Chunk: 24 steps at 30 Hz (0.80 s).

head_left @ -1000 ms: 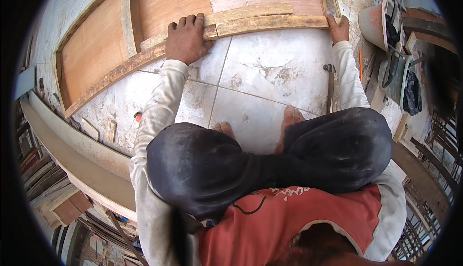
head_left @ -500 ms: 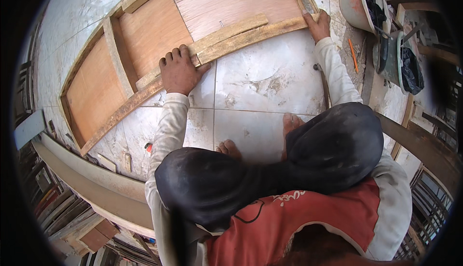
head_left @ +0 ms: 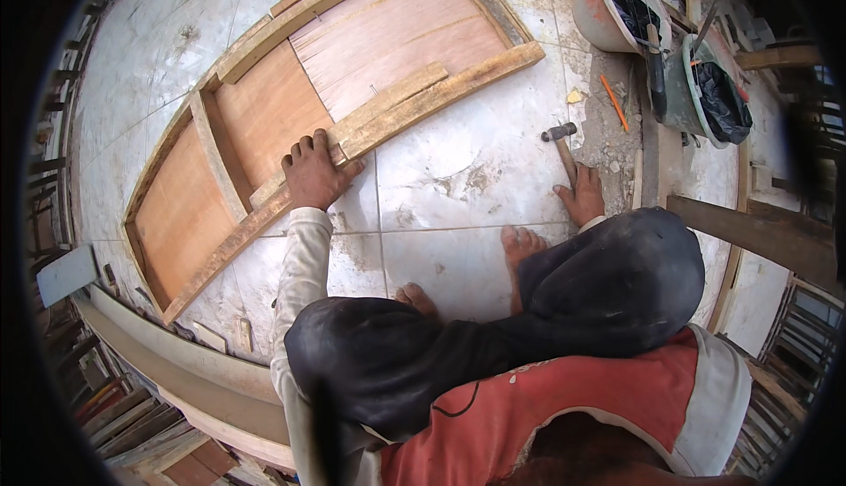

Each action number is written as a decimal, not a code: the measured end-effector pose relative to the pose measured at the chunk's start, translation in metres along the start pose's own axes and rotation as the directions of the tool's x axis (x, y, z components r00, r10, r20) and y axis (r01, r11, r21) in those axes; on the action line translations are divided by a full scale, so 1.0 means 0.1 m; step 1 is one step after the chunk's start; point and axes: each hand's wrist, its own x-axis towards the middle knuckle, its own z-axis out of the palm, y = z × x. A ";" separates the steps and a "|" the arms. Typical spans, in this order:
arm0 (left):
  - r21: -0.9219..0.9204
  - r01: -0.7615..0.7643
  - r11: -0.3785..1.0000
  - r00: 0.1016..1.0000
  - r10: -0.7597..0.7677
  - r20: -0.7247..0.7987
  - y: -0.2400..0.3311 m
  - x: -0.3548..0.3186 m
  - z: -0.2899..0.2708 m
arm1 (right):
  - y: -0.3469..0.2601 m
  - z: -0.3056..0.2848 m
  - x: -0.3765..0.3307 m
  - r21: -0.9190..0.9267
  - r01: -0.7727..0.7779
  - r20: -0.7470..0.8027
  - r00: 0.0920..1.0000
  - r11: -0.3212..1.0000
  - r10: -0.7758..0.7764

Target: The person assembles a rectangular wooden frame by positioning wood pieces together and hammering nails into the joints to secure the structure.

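Note:
A long wooden frame (head_left: 218,267) with a plywood panel (head_left: 401,32) lies on the tiled floor ahead of me. My left hand (head_left: 319,171) grips its near rail around the middle, where a loose-looking wood strip (head_left: 388,109) overlaps the rail. Upright nails (head_left: 373,90) stick out of that strip and of a short block (head_left: 286,28) at the far side. Over to the right, my right hand (head_left: 583,197) is closed around the handle of a hammer (head_left: 559,133), whose head rests on or just above the tiles.
An orange pencil (head_left: 614,103) lies on the dusty floor strip at the right. Beside it stand a whitish bucket (head_left: 608,10) and a green bucket (head_left: 683,89), with black plastic inside. Long boards (head_left: 203,345) lie at the left, and stacked timber lines both sides.
My right hand has left the frame's right end and come back toward my knee, taking hold of the hammer. My left hand stays on the rail. The view has shifted slightly.

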 end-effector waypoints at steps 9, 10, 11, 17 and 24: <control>-0.054 0.000 0.999 1.000 -0.002 -0.031 0.13 0.06 0.10 | -0.13 -0.30 0.13 0.847 -0.507 0.483 0.860 0.159 0.167; -0.044 -0.041 0.998 0.996 0.037 -0.078 0.11 0.05 0.12 | -0.28 -0.42 0.17 0.846 -0.509 0.485 0.859 0.161 0.165; -0.037 -0.088 0.995 0.989 0.083 -0.125 0.11 0.07 0.13 | -0.39 -0.55 0.25 0.850 -0.526 0.518 0.843 0.023 0.149; -0.001 -0.128 0.992 0.989 0.127 -0.074 0.23 0.15 0.14 | -0.01 -0.55 1.26 0.875 -0.435 0.470 0.868 -0.213 0.161; 0.035 -0.110 0.993 0.992 0.112 -0.060 0.19 0.23 0.18 | -0.34 -0.62 1.67 0.802 -0.594 0.597 0.800 0.067 -0.060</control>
